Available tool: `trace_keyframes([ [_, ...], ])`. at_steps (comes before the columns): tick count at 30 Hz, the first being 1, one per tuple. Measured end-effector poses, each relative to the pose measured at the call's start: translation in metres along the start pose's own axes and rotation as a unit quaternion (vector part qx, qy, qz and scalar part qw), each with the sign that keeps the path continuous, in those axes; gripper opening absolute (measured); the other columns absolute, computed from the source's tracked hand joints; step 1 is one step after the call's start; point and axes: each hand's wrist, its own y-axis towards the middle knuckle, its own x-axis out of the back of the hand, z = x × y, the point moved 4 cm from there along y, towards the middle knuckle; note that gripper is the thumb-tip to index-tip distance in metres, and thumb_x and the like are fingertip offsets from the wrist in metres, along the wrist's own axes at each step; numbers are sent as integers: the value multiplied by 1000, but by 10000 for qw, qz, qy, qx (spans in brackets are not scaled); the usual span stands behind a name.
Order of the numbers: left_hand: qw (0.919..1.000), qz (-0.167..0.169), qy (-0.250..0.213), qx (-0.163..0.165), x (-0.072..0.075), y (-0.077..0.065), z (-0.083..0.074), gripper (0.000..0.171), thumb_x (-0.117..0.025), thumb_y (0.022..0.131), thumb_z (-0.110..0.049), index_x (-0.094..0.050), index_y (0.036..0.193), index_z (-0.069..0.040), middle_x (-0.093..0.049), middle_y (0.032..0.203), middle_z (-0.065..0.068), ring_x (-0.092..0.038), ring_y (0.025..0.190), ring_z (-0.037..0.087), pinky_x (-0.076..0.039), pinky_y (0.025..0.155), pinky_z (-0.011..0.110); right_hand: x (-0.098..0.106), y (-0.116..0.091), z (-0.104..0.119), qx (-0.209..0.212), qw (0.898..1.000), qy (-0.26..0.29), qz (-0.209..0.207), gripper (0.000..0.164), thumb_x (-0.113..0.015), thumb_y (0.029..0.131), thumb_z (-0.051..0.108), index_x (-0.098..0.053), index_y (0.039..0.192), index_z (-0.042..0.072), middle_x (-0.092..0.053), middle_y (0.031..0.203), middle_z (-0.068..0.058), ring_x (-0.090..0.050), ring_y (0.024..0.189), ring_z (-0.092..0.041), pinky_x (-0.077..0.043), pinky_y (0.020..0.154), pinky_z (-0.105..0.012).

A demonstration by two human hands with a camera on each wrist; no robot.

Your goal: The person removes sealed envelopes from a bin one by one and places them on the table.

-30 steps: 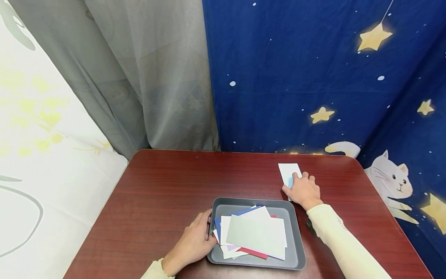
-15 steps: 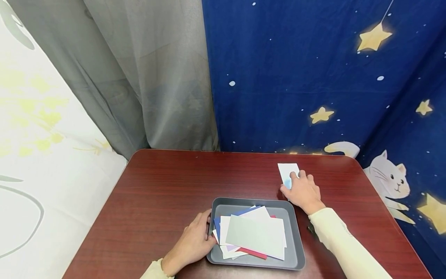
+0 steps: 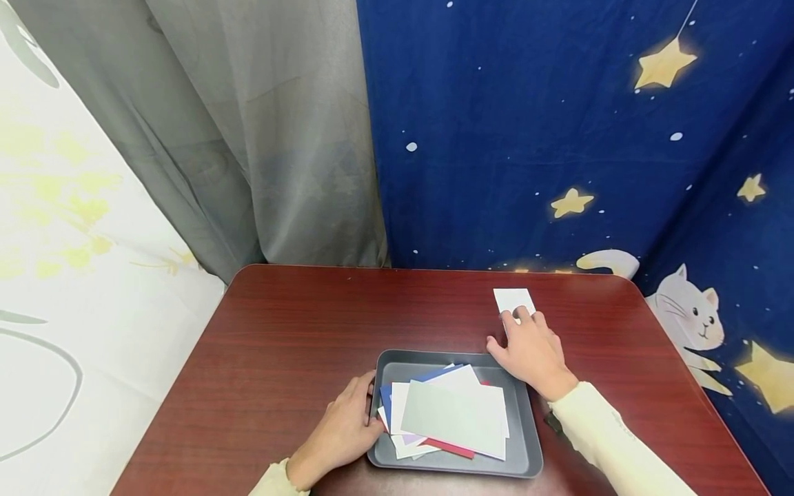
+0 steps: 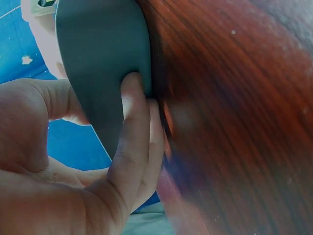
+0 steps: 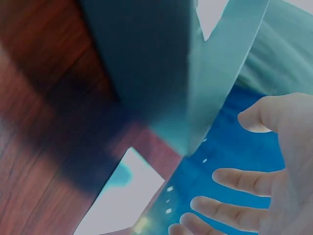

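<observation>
My left hand (image 3: 347, 424) holds the left side of a grey rectangular tray (image 3: 526, 441), thumb at the rim. In the left wrist view, its fingers (image 4: 134, 127) lie along the outer wall of the tray (image 4: 105, 44). A loose pile of paper cards lies in the tray, with a pale grey-green card (image 3: 453, 417) on top. My right hand (image 3: 527, 351) hovers over a white card (image 3: 513, 298) behind the tray, hiding its near part. In the right wrist view, the spread fingers (image 5: 239, 181) are apart from the white card (image 5: 127, 196).
White, blue (image 3: 437, 375) and red (image 3: 455, 449) cards stick out under the top one. The dark red wooden table (image 3: 298, 331) ends at a back edge before a grey curtain (image 3: 304, 172) and a blue star-patterned one (image 3: 471, 172).
My right hand has shifted left and slightly nearer the tray, over the white card, which stays in place. My left hand and the tray have not visibly moved.
</observation>
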Motion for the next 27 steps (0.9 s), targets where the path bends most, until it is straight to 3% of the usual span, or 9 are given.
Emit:
trace_keyframes([
  [10,10000,-54,5,-44,2,0,-1,72,-70,74,-12,-45,141,0,-56,109,0,-53,80,9,-46,70,33,14,-19,33,892,9949,-57,-458,48,-66,82,47,-65,114,11,-62,105,-7,-54,88,-31,-50,56,-39],
  [17,10000,-32,22,-33,0,0,0,73,-71,75,-13,-45,142,0,-56,109,0,-52,77,8,-46,69,32,14,-35,52,1636,9856,100,-406,44,-69,78,44,-66,110,14,-61,105,-1,-54,95,-27,-49,72,-39],
  [27,10000,-25,-2,-36,-2,-1,1,73,-74,77,-18,-45,142,0,-57,110,-1,-52,75,2,-45,69,35,5,-59,71,2199,9750,298,-82,47,-70,78,48,-66,115,18,-59,118,-4,-51,109,-24,-49,82,-41],
])
